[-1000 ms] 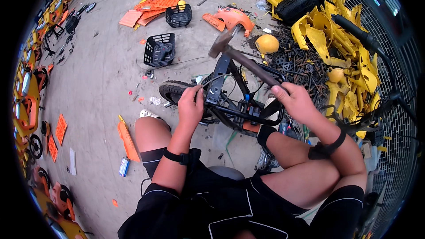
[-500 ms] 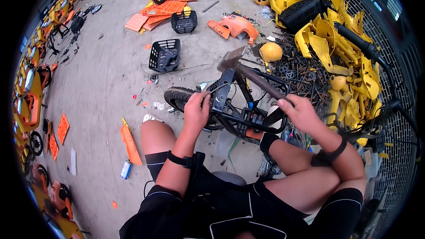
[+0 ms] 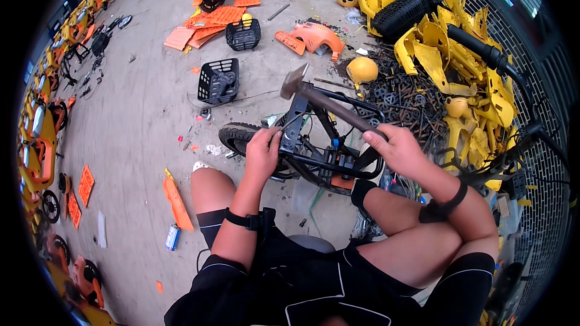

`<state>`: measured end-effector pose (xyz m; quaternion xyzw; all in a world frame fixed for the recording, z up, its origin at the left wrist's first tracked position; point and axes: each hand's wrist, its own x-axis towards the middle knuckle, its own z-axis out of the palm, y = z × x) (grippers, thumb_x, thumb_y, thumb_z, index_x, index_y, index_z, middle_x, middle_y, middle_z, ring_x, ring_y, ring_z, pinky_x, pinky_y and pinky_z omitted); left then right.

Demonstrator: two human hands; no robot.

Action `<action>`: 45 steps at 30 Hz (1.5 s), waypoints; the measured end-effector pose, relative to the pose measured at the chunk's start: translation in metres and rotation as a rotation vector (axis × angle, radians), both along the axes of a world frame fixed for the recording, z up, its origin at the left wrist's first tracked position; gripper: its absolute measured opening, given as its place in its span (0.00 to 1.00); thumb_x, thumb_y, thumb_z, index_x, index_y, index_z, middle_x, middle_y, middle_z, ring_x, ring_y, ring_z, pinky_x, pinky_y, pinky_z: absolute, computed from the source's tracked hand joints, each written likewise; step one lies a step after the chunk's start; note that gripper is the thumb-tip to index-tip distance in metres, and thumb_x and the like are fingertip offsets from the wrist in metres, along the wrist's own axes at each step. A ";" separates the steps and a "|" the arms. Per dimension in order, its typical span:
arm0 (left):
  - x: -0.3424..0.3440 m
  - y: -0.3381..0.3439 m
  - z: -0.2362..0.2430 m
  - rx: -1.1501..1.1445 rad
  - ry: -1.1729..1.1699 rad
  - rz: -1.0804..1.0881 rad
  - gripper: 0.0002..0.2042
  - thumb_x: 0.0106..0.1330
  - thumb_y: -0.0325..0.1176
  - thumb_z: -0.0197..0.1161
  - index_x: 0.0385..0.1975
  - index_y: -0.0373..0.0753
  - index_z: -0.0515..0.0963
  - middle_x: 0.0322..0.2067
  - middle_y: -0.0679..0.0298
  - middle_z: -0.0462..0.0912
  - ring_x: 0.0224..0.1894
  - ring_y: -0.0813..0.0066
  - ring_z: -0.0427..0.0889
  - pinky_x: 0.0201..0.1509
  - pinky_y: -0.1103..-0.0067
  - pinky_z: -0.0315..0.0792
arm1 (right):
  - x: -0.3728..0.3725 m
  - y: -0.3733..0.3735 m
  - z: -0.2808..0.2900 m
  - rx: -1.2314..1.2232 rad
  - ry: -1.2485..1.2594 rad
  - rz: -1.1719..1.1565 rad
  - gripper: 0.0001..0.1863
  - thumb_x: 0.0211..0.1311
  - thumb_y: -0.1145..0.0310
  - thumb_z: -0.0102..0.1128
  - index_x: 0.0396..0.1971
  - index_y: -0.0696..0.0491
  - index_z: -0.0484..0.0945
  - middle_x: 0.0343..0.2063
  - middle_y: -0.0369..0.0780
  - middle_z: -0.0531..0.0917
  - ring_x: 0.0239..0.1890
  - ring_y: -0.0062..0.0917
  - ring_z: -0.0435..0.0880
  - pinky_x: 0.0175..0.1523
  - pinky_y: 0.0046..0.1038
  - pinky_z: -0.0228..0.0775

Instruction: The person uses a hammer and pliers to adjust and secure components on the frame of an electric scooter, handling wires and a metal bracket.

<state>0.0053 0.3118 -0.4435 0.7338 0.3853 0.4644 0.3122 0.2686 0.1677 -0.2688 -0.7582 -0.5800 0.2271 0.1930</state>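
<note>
My right hand (image 3: 396,152) grips the handle of a hammer (image 3: 332,107), whose blocky head is raised just above the upper end of a black scooter frame (image 3: 296,131). My left hand (image 3: 264,152) is closed at the left side of that frame end. Its fingers pinch a thin metal rod (image 3: 292,122) that slants up against the metal; what kind of tool it is cannot be made out. The frame lies between my knees, with a black-tyred wheel (image 3: 235,137) at its left. Cables and a small blue connector show inside the frame.
Black metal parts (image 3: 417,99) and broken yellow panels (image 3: 492,93) are heaped at the right, beside a handlebar (image 3: 477,45). Ahead lie black baskets (image 3: 219,81) and orange panels (image 3: 217,18). A spray can (image 3: 173,237) and an orange strip (image 3: 177,202) lie left.
The hammer has moved slightly left and up, with my right hand still around its handle. My left hand keeps its place at the frame. The whole view has shifted a little.
</note>
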 end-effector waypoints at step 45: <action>-0.036 0.004 -0.024 -0.255 -0.174 0.027 0.09 0.68 0.31 0.69 0.42 0.32 0.84 0.33 0.60 0.85 0.34 0.76 0.81 0.41 0.79 0.75 | 0.001 -0.004 -0.032 -0.156 0.028 -0.083 0.34 0.69 0.36 0.56 0.29 0.59 0.83 0.18 0.45 0.81 0.24 0.37 0.84 0.33 0.38 0.74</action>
